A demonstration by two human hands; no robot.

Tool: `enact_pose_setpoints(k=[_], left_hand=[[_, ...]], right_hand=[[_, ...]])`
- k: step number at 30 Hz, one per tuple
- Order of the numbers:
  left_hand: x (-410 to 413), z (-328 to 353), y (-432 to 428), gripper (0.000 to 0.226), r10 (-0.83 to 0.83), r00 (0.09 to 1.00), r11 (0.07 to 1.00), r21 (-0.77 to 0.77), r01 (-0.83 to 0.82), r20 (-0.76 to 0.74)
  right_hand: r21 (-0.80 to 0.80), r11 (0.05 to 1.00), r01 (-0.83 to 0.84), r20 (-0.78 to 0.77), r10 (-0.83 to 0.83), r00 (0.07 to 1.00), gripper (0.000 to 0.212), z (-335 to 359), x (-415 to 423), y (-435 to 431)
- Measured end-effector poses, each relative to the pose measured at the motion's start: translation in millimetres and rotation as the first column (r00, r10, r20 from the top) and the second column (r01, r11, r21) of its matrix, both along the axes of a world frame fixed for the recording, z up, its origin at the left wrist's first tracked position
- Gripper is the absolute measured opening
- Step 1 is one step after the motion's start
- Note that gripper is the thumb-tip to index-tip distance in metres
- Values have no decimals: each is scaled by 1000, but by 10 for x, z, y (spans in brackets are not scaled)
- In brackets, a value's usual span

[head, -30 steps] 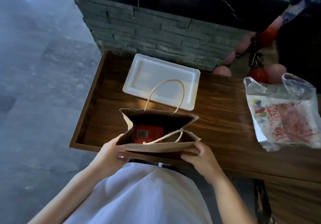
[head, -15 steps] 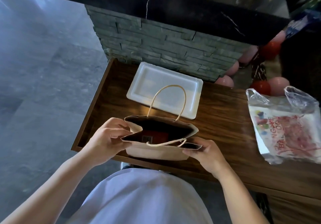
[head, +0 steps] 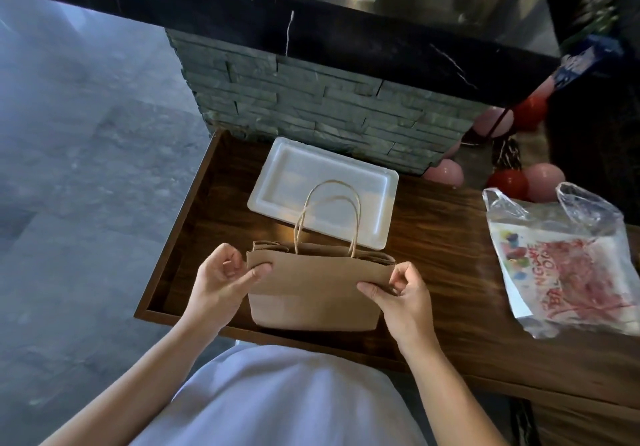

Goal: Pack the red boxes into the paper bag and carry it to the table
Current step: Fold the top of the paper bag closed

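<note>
- white shirt (head: 277, 404) fills the bottom of the view, so the near edge of the wooden table (head: 450, 359) is partly hidden behind it
- left hand (head: 221, 284) pinches the left top corner of the paper bag (head: 311, 293) between thumb and fingers, right hand (head: 403, 298) pinches the right top corner the same way
- bag stands upright on the table near its front edge, mouth pressed shut, both handles (head: 329, 217) sticking up
- my guess: packing's done, closing is the step. i'd keep the pinches level so the top edge stays flat, then move to the handles before lifting, corners could tear
- red boxes aren't visible at all, can't tell how many are inside
- behind the bag, a white tray (head: 277, 175) lies flat; handles overlap it
- plastic bag (head: 561, 265) off right, print too blurry to read
- balloons (head: 509, 182) beyond, partly cut off by the stone counter (head: 311, 106)
</note>
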State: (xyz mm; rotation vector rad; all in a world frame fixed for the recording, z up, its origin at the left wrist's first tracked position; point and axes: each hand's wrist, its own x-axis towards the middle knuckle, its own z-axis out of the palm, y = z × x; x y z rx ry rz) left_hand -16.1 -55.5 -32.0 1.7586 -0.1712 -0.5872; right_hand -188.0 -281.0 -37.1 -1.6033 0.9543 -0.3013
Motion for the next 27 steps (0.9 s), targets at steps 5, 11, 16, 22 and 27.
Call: enact_pose_setpoints(k=[5,11,16,22,27], left_hand=[[-61,-166,-70,33,15,992,975,223,14,-129],[-108,-201,-125,36,-329,905,833,535,144,269],[-109,-181,-10,27,-697,422,718,561,412,580],[-200,-261,-170,11,-685,440,727,515,454,580],[50,-270,-55,14,-607,655,778,504,374,450]], right_hand=[[2,989,149,-66,-149,987,31,-172,18,111],[-394,919,12,-256,-122,959,46,-210,37,188],[-716,642,-274,-233,151,961,12,-86,54,180],[-590,460,-664,-433,514,741,26,-64,321,522],[-519,617,-592,-399,437,806,9,-81,317,128]])
